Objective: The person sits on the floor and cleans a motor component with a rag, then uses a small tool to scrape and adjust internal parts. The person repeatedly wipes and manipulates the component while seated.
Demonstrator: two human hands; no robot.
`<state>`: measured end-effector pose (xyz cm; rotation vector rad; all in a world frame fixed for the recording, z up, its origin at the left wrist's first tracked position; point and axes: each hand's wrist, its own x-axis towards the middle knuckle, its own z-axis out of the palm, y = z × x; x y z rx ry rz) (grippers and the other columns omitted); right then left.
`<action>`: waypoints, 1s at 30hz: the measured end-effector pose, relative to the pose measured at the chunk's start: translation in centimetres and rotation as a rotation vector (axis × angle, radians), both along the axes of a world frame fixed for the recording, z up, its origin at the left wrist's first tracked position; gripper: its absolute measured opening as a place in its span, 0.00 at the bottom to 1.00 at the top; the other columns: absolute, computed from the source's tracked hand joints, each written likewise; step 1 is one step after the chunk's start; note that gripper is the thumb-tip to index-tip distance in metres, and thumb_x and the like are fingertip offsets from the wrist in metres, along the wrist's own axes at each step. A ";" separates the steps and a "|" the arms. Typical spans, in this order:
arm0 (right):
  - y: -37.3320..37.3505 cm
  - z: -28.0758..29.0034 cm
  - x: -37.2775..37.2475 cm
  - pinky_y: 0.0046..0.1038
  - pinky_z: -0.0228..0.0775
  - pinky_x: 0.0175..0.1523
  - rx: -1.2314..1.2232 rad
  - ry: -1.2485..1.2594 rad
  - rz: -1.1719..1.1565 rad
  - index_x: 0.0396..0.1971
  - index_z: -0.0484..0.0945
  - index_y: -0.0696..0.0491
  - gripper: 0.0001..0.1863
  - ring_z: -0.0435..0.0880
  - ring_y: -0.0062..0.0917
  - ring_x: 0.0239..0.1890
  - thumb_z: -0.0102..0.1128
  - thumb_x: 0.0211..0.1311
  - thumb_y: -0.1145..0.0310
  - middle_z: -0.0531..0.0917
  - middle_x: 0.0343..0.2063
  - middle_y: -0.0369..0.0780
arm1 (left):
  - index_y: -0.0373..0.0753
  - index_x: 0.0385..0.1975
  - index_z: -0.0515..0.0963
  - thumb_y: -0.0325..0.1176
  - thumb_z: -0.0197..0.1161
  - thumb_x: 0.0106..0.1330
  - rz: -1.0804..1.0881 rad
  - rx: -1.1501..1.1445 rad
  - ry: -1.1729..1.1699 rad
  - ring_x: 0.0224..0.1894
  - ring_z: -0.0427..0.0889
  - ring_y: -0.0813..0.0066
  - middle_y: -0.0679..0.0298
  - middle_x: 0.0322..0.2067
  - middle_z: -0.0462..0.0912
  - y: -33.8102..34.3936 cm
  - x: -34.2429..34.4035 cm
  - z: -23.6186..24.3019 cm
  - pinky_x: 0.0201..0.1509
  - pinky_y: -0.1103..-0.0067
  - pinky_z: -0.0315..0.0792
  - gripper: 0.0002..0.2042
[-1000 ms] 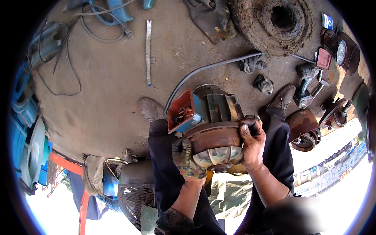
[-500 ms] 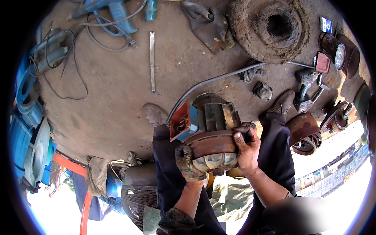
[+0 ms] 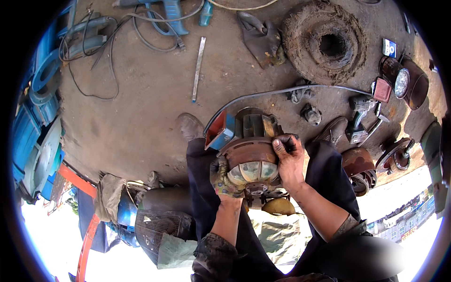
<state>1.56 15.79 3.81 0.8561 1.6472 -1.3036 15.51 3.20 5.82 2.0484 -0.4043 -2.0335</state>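
Between my knees stands an electric motor [image 3: 251, 152] with a rusty brown flange, a ribbed body and a pale ribbed end cover [image 3: 254, 173] on the near side. My left hand [image 3: 225, 178], in a stained patterned glove, is closed around the left edge of the flange and cover. My right hand [image 3: 290, 157], grimy at the fingers, grips the right edge, thumb on top. An open terminal box [image 3: 221, 131], red inside and blue outside, sits on the motor's left. A grey cable [image 3: 282, 89] runs from it to the far right.
Beyond the motor lie a dirt-caked wheel-like part [image 3: 300, 47], a dark glove [image 3: 260, 40] and a metal strip [image 3: 198, 70]. To the right are a cordless drill [image 3: 361, 108] and a rusty cylinder [image 3: 357, 164]. A blue power tool [image 3: 171, 16] with its cord lies far left.
The motor has tipped so that its near end cover shows more fully to me. Both hands have kept their hold on its sides. The whole view has shifted slightly.
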 end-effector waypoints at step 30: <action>0.9 -3.3 -2.2 0.32 0.73 0.59 0.025 0.150 0.272 0.49 0.80 0.59 0.11 0.79 0.29 0.50 0.61 0.82 0.66 0.82 0.49 0.42 | 0.30 0.55 0.77 0.33 0.66 0.80 0.251 0.058 0.283 0.45 0.92 0.62 0.52 0.51 0.86 1.0 -1.6 -3.6 0.44 0.65 0.90 0.14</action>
